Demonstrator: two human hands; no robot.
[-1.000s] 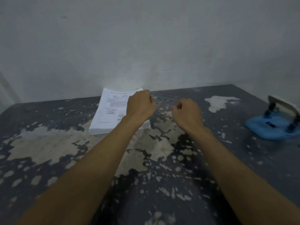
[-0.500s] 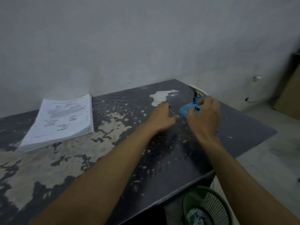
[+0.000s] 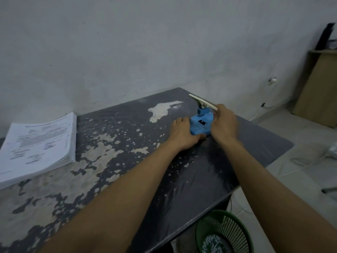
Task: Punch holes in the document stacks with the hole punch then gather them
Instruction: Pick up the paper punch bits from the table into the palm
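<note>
Since half a second ago your left hand has closed in from just short of the blue hole punch to touch its near-left corner; fingers lie along the base, and how far they curl you can't tell. Your right hand was draped over the punch; now it grips the right side, fingers wrapped by the cream lever, which stands raised. The punch sits at 1 o'clock on the worn dark table, near the far right corner. The document stack is at 10 o'clock, well apart from both hands, printed text too blurred to read. A black mark on the punch base is also unreadable. At 5 o'clock, below the table edge, a green mesh waste basket holds white bits.
</note>
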